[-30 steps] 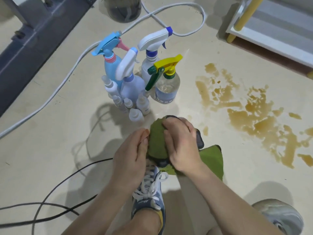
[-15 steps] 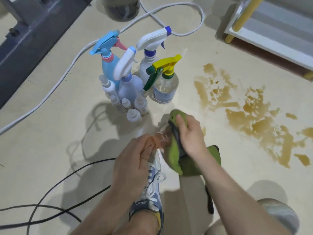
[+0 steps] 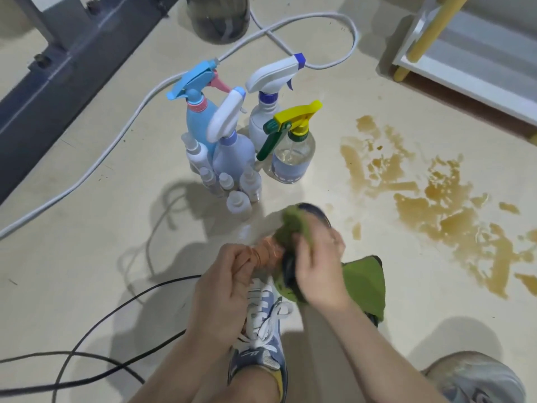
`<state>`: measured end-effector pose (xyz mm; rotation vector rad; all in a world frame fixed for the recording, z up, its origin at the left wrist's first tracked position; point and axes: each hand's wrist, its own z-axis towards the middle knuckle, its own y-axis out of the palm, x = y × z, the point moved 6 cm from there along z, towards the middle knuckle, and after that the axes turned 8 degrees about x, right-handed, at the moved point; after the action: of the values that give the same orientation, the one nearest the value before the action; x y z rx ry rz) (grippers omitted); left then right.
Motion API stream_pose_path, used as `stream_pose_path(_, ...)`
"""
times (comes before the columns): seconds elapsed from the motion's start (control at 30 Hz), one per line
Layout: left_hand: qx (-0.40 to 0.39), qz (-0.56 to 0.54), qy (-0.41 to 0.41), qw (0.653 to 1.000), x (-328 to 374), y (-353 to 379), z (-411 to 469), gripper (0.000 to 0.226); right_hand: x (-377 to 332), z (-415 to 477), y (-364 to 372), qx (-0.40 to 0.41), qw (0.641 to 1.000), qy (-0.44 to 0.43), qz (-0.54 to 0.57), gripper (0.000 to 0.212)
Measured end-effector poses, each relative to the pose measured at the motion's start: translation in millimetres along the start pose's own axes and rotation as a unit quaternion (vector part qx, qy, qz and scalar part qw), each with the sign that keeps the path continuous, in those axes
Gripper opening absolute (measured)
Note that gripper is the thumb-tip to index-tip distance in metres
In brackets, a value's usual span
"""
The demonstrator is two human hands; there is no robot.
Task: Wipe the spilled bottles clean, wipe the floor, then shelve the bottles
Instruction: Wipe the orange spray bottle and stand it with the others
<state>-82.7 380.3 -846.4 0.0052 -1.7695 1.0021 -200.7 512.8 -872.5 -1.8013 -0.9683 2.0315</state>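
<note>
Our left hand [image 3: 223,280] grips a small bottle [image 3: 266,253], mostly hidden and blurred by the green cloth [image 3: 290,228] our right hand [image 3: 319,269] clutches round it, near. A brown spill [image 3: 436,216] lies right on the floor [image 3: 87,228]; shelf [image 3: 479,77] cut off far right.

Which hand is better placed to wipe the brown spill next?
Probably right. The right hand holds the green cloth, and the spill lies on its side; the left hand grips the bottle.
</note>
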Motion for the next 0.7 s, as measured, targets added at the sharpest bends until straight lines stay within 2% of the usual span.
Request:
stream_pose_path(0.07, 0.001, -0.005, 0.009, 1.000, 4, 3, -6, 0.003, 31, 23, -9, 0.054, 0.992, 0.116, -0.001, 0.033)
stream_pose_path(0.1, 0.003, -0.007, 0.024, 1.000, 10, 4, -8, 0.007, 47, 35, -11, 0.055, 0.983, 0.173, -0.001, 0.031)
stream_pose_path(0.17, 0.003, 0.011, 0.060, 0.998, 19, 6, -9, 0.009, 68, 56, -10, -0.003, 0.974, 0.226, -0.001, 0.029)
stream_pose_path(0.23, -0.007, 0.039, 0.078, 0.996, 20, 6, -8, 0.012, 61, 65, -5, -0.085, 0.980, 0.180, -0.003, 0.031)
stream_pose_path(0.3, -0.022, 0.078, 0.106, 0.991, 21, 5, -4, 0.022, 23, 52, 3, -0.149, 0.988, 0.031, -0.028, 0.035)
stream_pose_path(0.37, -0.019, 0.112, 0.165, 0.980, 31, 4, 0, 0.029, -15, 19, 5, -0.149, 0.985, -0.075, -0.038, 0.037)
stream_pose_path(0.43, -0.001, 0.117, 0.243, 0.963, 45, 2, -2, 0.029, -37, -6, -2, -0.158, 0.982, -0.101, -0.013, 0.041)
stream_pose_path(0.5, -0.014, 0.109, 0.302, 0.947, 51, 2, -12, 0.029, -28, -2, -6, -0.184, 0.977, -0.100, -0.032, 0.039)
stream_pose_path(0.57, -0.041, 0.109, 0.327, 0.938, 48, 6, -21, 0.033, 7, 25, -3, -0.181, 0.981, -0.045, -0.060, 0.035)
stream_pose_path(0.6, -0.047, 0.110, 0.336, 0.934, 44, 8, -24, 0.034, 30, 40, -2, -0.185, 0.981, 0.030, -0.054, 0.034)
stream_pose_path(0.67, -0.041, 0.115, 0.355, 0.927, 41, 12, -24, 0.034, 62, 53, -1, -0.178, 0.966, 0.188, 0.030, 0.030)
stream_pose_path(0.7, -0.036, 0.120, 0.360, 0.925, 42, 13, -21, 0.034, 71, 49, -2, -0.150, 0.959, 0.232, 0.070, 0.030)
